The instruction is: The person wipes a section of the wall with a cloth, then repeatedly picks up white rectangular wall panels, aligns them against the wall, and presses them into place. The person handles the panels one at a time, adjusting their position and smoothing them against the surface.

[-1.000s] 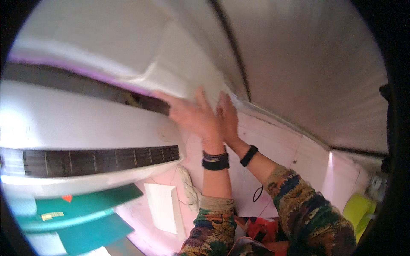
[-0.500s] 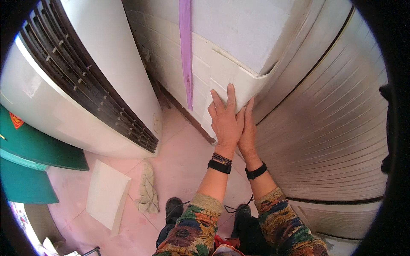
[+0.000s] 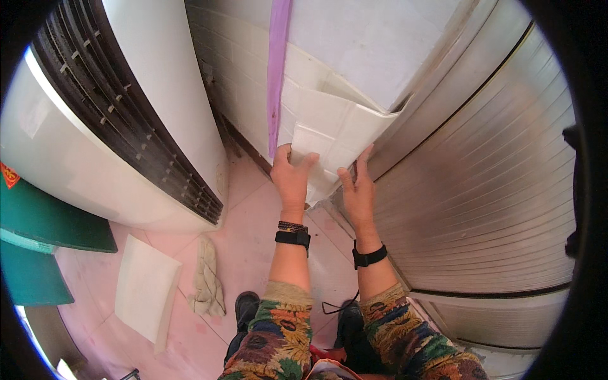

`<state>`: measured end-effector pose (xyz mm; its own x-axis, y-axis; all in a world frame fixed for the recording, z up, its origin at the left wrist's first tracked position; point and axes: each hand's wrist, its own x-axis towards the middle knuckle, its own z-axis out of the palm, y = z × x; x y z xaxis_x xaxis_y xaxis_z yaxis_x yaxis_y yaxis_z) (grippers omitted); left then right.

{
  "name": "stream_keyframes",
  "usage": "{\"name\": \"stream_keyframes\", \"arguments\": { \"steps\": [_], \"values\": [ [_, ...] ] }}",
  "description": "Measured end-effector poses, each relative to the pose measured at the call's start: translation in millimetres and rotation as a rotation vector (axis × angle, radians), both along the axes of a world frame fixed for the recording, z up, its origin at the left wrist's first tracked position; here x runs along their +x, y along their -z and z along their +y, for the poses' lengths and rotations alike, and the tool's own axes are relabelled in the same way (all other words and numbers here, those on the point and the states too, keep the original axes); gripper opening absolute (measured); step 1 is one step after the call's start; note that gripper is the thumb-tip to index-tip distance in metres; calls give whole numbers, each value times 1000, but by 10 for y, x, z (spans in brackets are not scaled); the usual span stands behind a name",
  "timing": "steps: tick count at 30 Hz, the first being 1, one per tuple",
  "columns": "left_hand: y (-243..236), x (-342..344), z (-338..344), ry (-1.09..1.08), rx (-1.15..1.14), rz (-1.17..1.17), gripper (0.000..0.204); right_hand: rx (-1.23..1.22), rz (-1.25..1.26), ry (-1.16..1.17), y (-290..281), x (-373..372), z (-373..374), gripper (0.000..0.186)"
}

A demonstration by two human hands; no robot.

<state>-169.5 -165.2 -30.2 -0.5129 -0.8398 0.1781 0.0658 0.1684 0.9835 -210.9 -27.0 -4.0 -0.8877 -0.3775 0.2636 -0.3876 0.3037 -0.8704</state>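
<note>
**White wall panel, lower end, under two hands**

Pink tiled floor [image 3: 253, 221] runs along the foot of a white brick-patterned wall [image 3: 240, 82], with a ribbed metal shutter [image 3: 481, 190] closing the right side.

Item 1. White panel sheet [image 3: 335, 126], embossed with a brick pattern, standing against the wall where it meets the shutter. Its lower end lifts away from the wall. A purple strip [image 3: 277, 76] runs down the wall just left of the sheet.

Item 2. Left hand [image 3: 291, 180], raised, palm toward the sheet, fingers spread and curled over the lower left edge, gripping it. A black band and a bead bracelet circle the wrist.

Item 3. Right hand [image 3: 358, 196], raised beside the left, fingers straight and open, laid flat on the lower right edge of the sheet near the shutter; it presses without closing. A black band circles the wrist. Both forearms wear patterned floral sleeves.

Item 4. Large white standing air conditioner [image 3: 114, 126] with dark louvres, left of the hands, well apart from the sheet.

Item 5. Loose white sheet [image 3: 144, 288] flat on the floor, lower left.

Item 6. Crumpled pale cloth [image 3: 206, 278] just beside it.

Item 7. Green surface [image 3: 44, 221], far left edge.

Item 8. Dark shoes [image 3: 246, 310] below the arms.
</note>
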Motion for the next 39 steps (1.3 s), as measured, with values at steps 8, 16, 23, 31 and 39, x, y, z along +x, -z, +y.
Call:
{"name": "stream_keyframes", "arguments": {
  "steps": [8,16,23,31,39],
  "values": [
    [-56,-134,10,-99,33,29,25,48,153,16,78,-59,-55,83],
    [-30,-210,-14,-78,11,29,39,56,96,-8,79,-76,-2,82],
    [-305,-101,37,-103,-210,-10,81,-12,-40,-31,49,-62,-15,80],
    [-711,-16,118,24,-42,215,98,-20,-29,-25,94,-103,-37,83],
    [-810,35,155,-3,-42,163,105,-6,76,-2,165,-129,-78,88]
  ]
}}
